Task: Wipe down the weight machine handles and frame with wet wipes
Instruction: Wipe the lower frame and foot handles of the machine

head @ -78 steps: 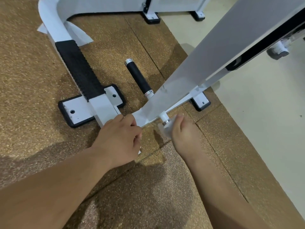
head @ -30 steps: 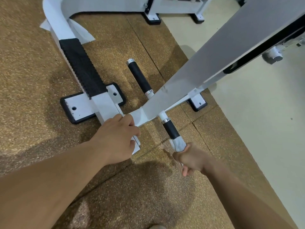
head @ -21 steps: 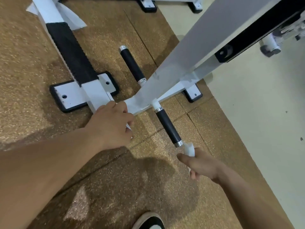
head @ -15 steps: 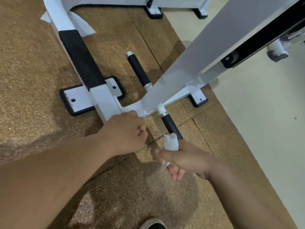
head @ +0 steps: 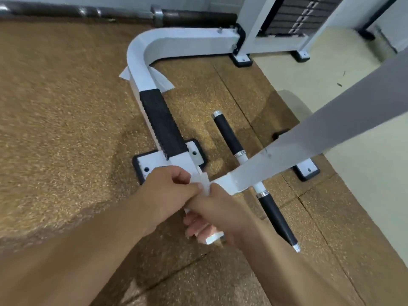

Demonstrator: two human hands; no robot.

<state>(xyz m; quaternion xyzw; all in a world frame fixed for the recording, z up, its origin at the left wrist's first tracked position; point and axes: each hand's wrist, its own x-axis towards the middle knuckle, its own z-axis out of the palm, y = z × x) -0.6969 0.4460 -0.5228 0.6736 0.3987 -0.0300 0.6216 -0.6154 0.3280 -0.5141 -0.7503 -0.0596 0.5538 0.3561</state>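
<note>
The left hand [head: 171,189] and right hand [head: 217,214] were together at the frame [head: 309,140] joint, fingers curled, both pinching the wipe [head: 204,184]; the near handle [head: 276,219] lay just right, running far-left to near-right; the right hand was nearer

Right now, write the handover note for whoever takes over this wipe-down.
Hands: left hand and right hand both pinch the wipe between them, where the beam meets the floor bar.
Things: near handle and far handle stick out on either side of the beam, both untouched now.
Done: near handle, wiped along its length in the last seconds.
Left: far handle, beam, floor bar.
</note>
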